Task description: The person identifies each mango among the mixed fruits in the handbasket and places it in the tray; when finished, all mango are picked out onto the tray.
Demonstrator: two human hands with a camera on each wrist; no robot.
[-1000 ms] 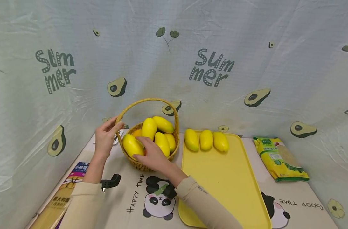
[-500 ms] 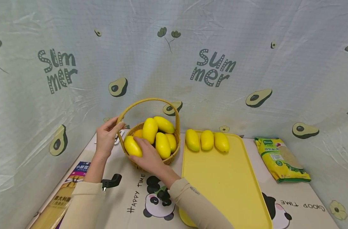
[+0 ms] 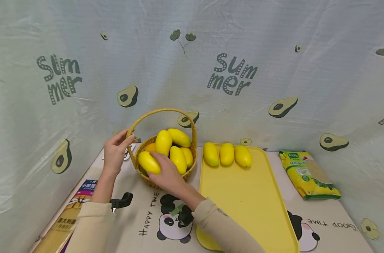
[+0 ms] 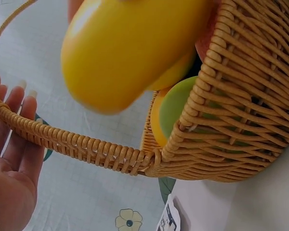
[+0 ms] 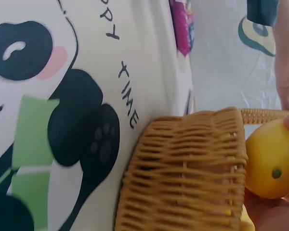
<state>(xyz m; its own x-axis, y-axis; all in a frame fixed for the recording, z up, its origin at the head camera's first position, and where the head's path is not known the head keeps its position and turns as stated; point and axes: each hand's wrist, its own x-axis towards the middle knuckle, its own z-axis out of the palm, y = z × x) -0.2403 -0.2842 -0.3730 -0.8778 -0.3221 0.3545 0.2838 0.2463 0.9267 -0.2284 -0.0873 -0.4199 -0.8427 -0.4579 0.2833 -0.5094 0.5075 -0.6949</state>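
Note:
A yellow wicker basket [image 3: 191, 170] with a tall arched handle [image 3: 161, 110] stands on the table, filled with several yellow mangoes [image 3: 178, 160]. My left hand [image 3: 113, 153] grips the handle's left side low down, fingers behind it. At the basket's left front, my right hand [image 3: 167, 172] holds a yellow mango [image 3: 149, 162] between thumb and fingers. In the left wrist view this held mango [image 4: 120, 53] is raised over the rim, with a green-and-yellow fruit [image 4: 176, 108] inside the basket below it. An orange fruit [image 3: 150, 147] lies at the basket's back left.
To the right lies a yellow tray [image 3: 242, 200] with three mangoes [image 3: 227, 154] along its far end. A Knorr bag [image 3: 309, 175] is at the far right, and a pasta packet [image 3: 64, 218] lies along the left edge. A patterned curtain [image 3: 166, 77] hangs behind.
My right hand has closed around the left front mango and lifted it slightly, tilting it. The left hand stays on the handle. The tray mangoes have not moved.

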